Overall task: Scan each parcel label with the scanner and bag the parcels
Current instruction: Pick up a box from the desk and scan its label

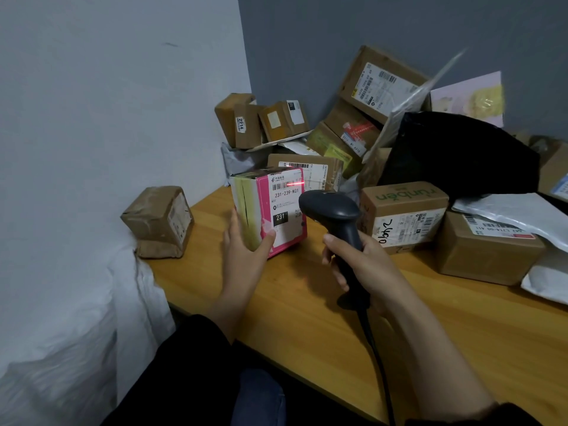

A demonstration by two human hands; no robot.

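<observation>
Head view of a scan in progress. Nearest the viewer, at five o'clock in the frame, the right grip is clenched around the handle of the black corded handheld scanner. The scanner's handle rises toward twelve o'clock, and its head turns toward ten o'clock. At the centre, the left grip grasps the lower left corner of the pink-and-white cardboard parcel, with the thumb on the pink front face and the fingers along the pale side. The parcel stands on the wooden worktop, just beside the scanner head at its ten o'clock, with its labelled face toward the head. A thin red scan line falls on the upper right of the white shipping label, over the right-hand end of the barcode. The line's long axis appears parallel to the barcode, so the reading probably depends on the beam sliding toward nine o'clock to cover the bars. At eight o'clock, off the worktop's left edge, lies a white crumpled bag carrying a brown taped parcel. The left grip is the nearer to it. Farther off, from twelve to three o'clock, lie a heap of brown cardboard boxes and a black plastic bag.
</observation>
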